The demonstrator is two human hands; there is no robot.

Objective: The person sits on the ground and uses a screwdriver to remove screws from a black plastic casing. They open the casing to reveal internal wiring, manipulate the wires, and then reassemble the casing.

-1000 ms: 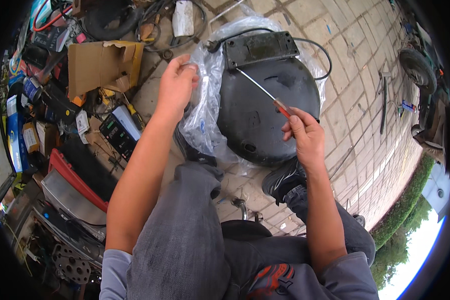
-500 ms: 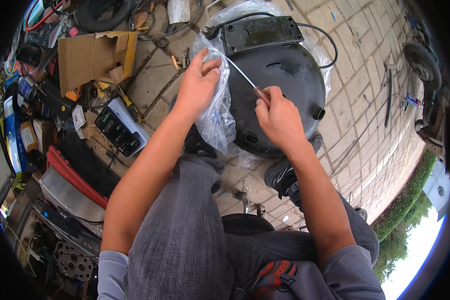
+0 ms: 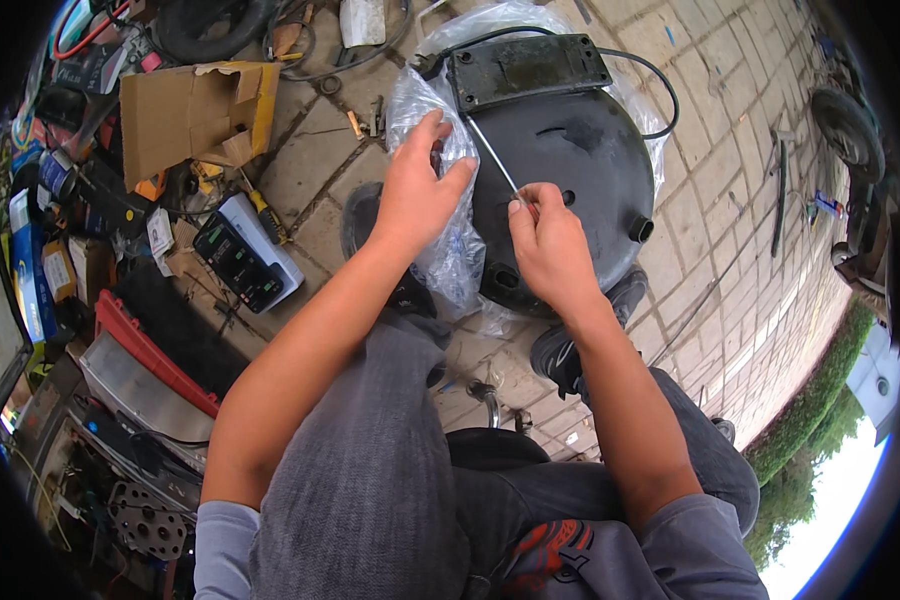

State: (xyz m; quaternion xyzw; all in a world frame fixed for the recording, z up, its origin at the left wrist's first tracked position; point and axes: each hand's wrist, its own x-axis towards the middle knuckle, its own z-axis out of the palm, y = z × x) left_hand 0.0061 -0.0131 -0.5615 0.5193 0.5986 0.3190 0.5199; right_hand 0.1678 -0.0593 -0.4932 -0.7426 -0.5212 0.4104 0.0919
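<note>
Far left, a black rubber ring (image 3: 202, 52), beside a white block (image 3: 363, 24); left, an open cardboard box (image 3: 160, 135), brown, with yellow outer side; just nearer, a screwdriver (image 3: 268, 217), yellow-and-black handle; beside it, a flat box (image 3: 232, 260), black face, pale side; farther left, a blue can (image 3: 58, 178) amid mixed clutter; near left, a red-edged case (image 3: 150, 345) and a perforated metal plate (image 3: 145, 522); right, paving bricks (image 3: 705, 200), bearing a long-handled tool (image 3: 779, 200); far right, a dark wheel (image 3: 844, 130); near right, a green hedge (image 3: 805, 420).
</note>
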